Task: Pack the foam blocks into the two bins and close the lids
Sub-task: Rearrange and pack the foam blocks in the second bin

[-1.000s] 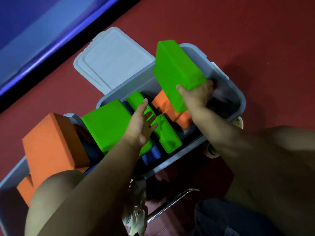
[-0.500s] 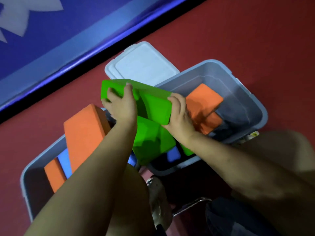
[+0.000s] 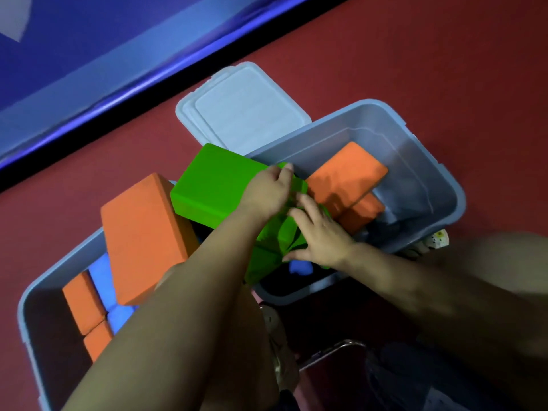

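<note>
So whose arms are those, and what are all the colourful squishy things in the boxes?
Those arms belong to a person wearing a camera on their head, so you look down just as they do. The left hand grips a big green foam block lying across the gap between two grey bins. The right hand rests on smaller green blocks beneath it. The right bin holds orange blocks. The left bin holds orange and blue ones, with a large orange block sticking up. White lids lie on the red floor behind, not on yet.

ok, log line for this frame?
left hand: holds green block | right hand: on lower green block | lids: off
</note>
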`<state>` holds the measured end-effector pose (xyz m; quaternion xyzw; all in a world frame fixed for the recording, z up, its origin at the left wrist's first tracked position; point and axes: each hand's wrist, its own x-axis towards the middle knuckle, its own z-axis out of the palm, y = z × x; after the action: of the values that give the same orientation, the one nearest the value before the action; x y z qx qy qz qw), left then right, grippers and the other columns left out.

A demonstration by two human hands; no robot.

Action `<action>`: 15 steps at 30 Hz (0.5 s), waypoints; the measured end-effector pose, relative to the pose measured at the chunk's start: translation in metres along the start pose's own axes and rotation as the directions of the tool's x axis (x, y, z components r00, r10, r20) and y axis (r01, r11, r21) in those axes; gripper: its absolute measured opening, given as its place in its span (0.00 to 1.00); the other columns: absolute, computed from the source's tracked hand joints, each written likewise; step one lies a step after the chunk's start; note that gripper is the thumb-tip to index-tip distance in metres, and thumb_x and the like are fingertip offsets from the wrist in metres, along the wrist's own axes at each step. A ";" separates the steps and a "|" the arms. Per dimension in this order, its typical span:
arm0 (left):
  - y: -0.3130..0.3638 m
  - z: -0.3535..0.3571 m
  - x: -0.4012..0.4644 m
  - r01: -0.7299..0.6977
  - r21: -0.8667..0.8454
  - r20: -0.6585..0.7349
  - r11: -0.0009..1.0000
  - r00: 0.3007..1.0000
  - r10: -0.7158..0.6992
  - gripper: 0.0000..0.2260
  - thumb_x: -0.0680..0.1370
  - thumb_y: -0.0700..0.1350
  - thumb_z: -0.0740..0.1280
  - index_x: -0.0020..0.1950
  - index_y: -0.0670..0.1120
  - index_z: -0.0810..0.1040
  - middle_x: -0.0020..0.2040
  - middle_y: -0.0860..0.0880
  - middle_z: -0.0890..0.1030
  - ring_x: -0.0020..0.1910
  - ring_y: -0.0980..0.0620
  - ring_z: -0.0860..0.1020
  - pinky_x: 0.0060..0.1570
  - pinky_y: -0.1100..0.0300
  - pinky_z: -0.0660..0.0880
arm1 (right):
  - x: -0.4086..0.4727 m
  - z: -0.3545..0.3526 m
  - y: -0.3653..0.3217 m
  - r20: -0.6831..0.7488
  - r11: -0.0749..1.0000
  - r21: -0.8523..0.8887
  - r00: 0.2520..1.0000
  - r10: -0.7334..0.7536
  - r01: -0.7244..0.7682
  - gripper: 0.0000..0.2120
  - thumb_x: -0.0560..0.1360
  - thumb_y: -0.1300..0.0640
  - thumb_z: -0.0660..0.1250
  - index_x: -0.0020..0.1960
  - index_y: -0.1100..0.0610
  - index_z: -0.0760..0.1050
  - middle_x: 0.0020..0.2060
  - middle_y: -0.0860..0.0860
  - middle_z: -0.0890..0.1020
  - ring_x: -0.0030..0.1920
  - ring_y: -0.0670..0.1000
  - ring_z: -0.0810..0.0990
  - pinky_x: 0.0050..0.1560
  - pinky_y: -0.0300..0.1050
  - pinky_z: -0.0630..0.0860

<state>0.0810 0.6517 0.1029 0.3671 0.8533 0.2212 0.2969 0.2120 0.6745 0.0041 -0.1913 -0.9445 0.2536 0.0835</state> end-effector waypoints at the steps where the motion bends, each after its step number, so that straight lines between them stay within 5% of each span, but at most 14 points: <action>1: -0.002 0.002 0.002 0.002 0.036 0.006 0.999 1.000 -0.002 0.21 0.83 0.52 0.52 0.55 0.37 0.76 0.57 0.36 0.79 0.59 0.40 0.75 0.53 0.56 0.68 | 0.000 -0.003 0.002 0.009 1.000 0.008 1.000 0.011 -0.011 0.44 0.55 0.42 0.80 0.61 0.57 0.61 0.66 0.67 0.68 0.64 0.69 0.72 0.57 0.63 0.75; 6: -0.007 0.003 0.009 -0.071 0.149 -0.042 0.986 0.996 0.078 0.21 0.83 0.52 0.53 0.52 0.37 0.76 0.54 0.35 0.79 0.56 0.39 0.75 0.52 0.53 0.69 | -0.002 -0.012 0.014 -0.053 0.995 0.046 0.994 0.095 -0.093 0.44 0.55 0.42 0.80 0.63 0.63 0.69 0.67 0.64 0.66 0.65 0.66 0.72 0.63 0.60 0.72; 15: 0.010 0.027 0.017 -0.150 0.265 -0.013 0.952 0.987 0.159 0.20 0.82 0.54 0.54 0.52 0.40 0.77 0.56 0.36 0.76 0.58 0.37 0.74 0.59 0.47 0.71 | -0.006 -0.025 0.056 -0.012 0.928 0.050 0.929 0.369 -0.368 0.48 0.60 0.47 0.79 0.72 0.58 0.61 0.73 0.60 0.57 0.71 0.63 0.62 0.70 0.53 0.61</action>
<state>0.0948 0.6747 0.0831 0.4653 0.8487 0.1346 0.2126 0.2419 0.7278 -0.0028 -0.3660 -0.8846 0.2849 0.0487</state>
